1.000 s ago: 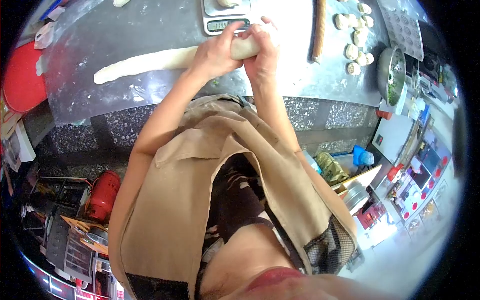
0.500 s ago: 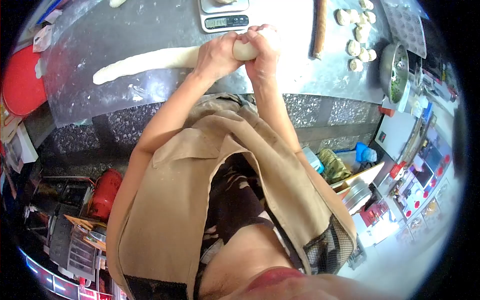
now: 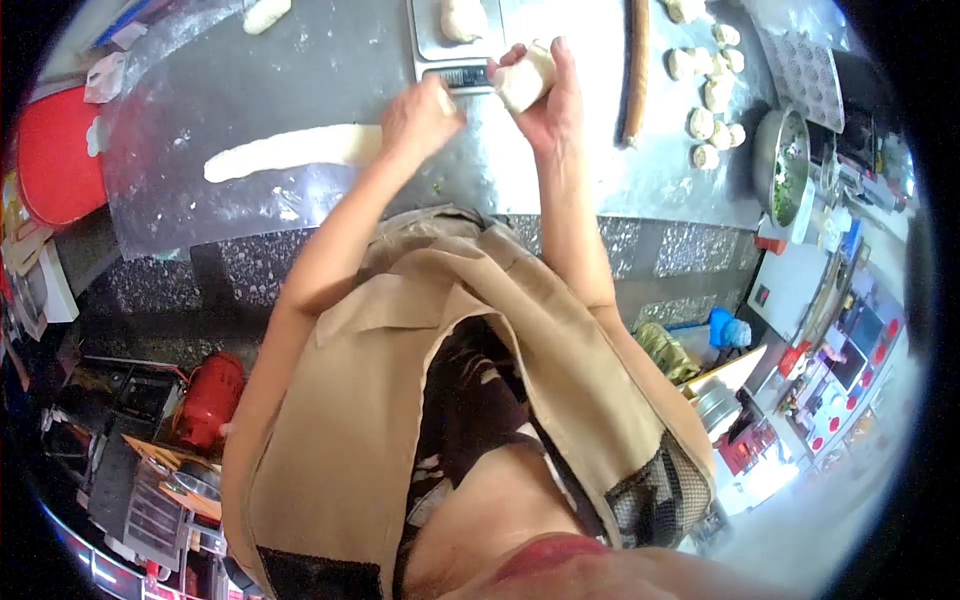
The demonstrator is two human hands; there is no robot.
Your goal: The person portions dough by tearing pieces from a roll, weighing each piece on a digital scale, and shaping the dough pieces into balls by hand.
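Observation:
A long white dough rope (image 3: 292, 152) lies on the metal work surface (image 3: 330, 90). Its near end runs under my left hand (image 3: 418, 120), whose fingers are closed round it. In my right hand (image 3: 558, 115) is a torn-off dough piece (image 3: 525, 80), held between the thumb and curled fingers. Both hands are apart, just below a digital scale (image 3: 428, 38). One dough lump (image 3: 463, 18) rests on the scale's plate, and the display is partly lit but unreadable.
Right of the scale lies a brown rolling pin (image 3: 637, 70). Several small dough pieces (image 3: 717, 95) are grouped beyond it. A metal bowl (image 3: 768, 165) with chopped greens stands at the right edge. Another dough piece (image 3: 266, 14) lies at the far left, near a red round stool (image 3: 60, 160).
My hands, together on the dough half a second ago, have separated. A piece has come away from the rope in my right hand. The view has shifted slightly, showing more of the scale.

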